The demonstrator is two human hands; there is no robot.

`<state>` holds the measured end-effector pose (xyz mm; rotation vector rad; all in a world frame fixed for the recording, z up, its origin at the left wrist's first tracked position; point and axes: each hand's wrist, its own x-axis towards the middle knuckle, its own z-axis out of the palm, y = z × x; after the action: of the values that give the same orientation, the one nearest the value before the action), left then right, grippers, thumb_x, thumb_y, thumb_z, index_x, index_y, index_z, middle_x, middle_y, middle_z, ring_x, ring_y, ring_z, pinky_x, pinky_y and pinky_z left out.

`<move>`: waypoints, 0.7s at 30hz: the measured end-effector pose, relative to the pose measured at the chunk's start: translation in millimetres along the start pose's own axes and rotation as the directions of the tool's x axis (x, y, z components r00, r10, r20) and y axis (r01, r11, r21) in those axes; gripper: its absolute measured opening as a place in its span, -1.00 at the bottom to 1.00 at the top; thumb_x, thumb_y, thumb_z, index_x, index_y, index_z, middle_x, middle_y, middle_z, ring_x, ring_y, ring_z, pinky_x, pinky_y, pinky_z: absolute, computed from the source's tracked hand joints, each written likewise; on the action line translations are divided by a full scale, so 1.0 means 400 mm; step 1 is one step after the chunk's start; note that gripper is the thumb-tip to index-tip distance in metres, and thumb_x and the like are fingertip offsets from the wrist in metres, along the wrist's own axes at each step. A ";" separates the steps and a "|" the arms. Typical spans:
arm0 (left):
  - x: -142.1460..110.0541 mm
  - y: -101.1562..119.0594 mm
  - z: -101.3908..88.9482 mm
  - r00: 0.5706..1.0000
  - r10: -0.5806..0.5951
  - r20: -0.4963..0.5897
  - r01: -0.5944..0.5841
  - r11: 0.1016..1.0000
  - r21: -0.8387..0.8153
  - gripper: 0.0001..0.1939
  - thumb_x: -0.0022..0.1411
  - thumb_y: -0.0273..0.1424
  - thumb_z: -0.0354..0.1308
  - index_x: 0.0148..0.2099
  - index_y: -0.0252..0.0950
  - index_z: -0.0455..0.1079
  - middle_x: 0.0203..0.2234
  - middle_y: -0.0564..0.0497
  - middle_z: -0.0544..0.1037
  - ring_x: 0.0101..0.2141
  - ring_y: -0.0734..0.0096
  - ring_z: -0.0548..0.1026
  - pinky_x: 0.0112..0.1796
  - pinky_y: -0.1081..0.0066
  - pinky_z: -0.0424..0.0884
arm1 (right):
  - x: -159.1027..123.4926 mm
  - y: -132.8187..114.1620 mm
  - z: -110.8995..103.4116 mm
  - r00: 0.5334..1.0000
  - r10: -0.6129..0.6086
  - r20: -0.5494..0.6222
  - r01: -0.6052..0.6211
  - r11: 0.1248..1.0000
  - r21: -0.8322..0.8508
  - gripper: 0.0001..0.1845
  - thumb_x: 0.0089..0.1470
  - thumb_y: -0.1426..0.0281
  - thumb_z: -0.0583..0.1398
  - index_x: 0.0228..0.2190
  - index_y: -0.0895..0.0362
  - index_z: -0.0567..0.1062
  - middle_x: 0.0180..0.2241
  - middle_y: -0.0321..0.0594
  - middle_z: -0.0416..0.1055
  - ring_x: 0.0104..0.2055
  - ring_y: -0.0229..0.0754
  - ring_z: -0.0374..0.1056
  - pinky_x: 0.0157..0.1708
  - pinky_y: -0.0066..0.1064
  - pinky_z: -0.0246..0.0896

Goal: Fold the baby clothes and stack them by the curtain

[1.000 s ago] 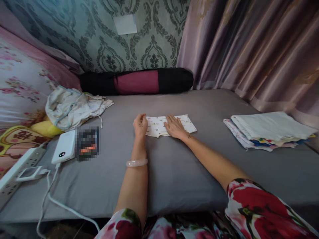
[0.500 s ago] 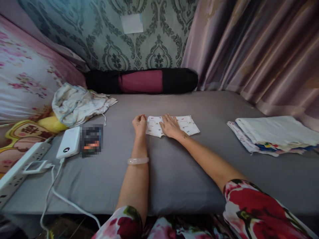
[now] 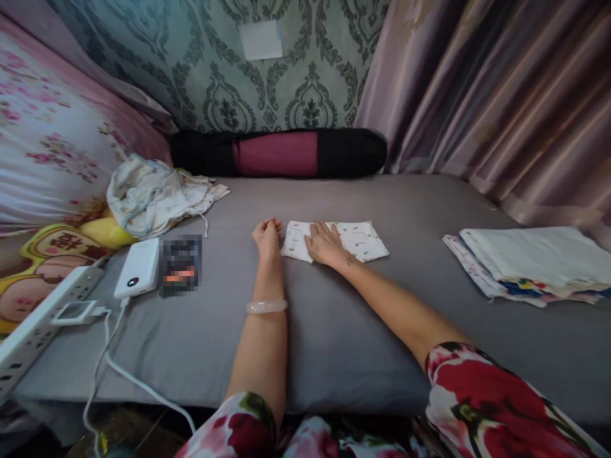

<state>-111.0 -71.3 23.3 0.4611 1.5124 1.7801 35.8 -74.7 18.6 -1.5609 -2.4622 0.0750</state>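
Observation:
A small white garment (image 3: pixel 358 238) with a scattered coloured print lies folded flat on the grey sheet; a notch in its near edge makes it look like shorts. My right hand (image 3: pixel 325 243) rests palm down on it, fingers stretched out and a little spread. Just off the garment's left edge, my left hand (image 3: pixel 267 235) is closed with its fingers curled in. Nothing shows between those fingers, though their undersides are hidden. A pale bangle (image 3: pixel 266 307) circles my left forearm.
Folded cloths are stacked (image 3: pixel 534 257) at the right. At the left are a crumpled light garment (image 3: pixel 155 197), a white power bank (image 3: pixel 138 267) with a cable, a blurred-out item (image 3: pixel 180 266) and a power strip (image 3: pixel 48 324). A long black-and-maroon bag (image 3: pixel 277 154) lies against the wall.
The view has shifted slightly, moving the surroundings a little to the right. My left hand is now slightly apart from the garment's left edge; my right hand stays flat on it.

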 end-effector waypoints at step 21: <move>0.019 -0.002 -0.012 0.998 -0.037 -0.058 0.032 0.995 -0.090 -0.87 0.07 -0.44 0.06 -0.29 -0.32 0.36 -0.49 0.03 0.48 -0.52 0.57 0.44 -0.47 0.55 0.29 | 0.045 -0.093 0.009 0.999 0.007 0.050 -0.011 0.997 0.081 -0.40 0.29 0.25 -0.14 0.23 0.33 0.16 0.29 0.07 0.03 0.34 0.02 -0.11 0.27 -0.03 -0.33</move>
<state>-119.3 -69.2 20.1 0.3387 1.4662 1.8405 -5.2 -74.2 24.1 -1.5544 -2.4565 0.2154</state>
